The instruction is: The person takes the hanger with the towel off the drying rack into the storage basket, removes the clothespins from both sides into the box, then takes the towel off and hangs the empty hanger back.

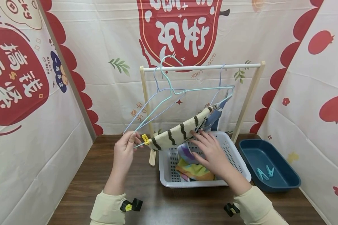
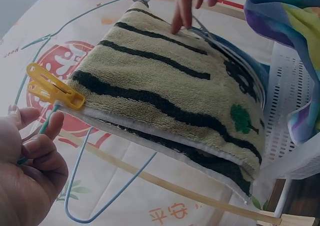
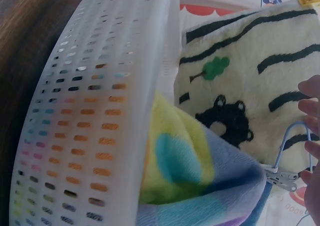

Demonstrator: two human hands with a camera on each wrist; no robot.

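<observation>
My left hand (image 1: 125, 150) grips the lower left corner of a mint-green wire hanger (image 1: 155, 117). Folded over its bottom bar hangs a cream towel (image 1: 176, 134) with wavy black stripes, a bear and a green tree (image 3: 216, 68). A yellow clothespin (image 1: 145, 139) pinches the towel near my left fingers; a grey clothespin (image 3: 282, 178) is at its other end. My right hand (image 1: 212, 153) has its fingers spread and relaxed against the towel, above a white basket (image 1: 204, 183). The hanger's hook stands free of the rack bar, tilted.
A rack with a white bar (image 1: 200, 67) holds blue hangers (image 1: 156, 89), one beside a blue cloth (image 1: 215, 120). A multicoloured towel (image 1: 195, 170) lies in the basket. To the right, a dark blue tub (image 1: 283, 161) contains teal clothespins (image 1: 262, 174). Printed cloth walls surround the wooden table (image 1: 146, 206).
</observation>
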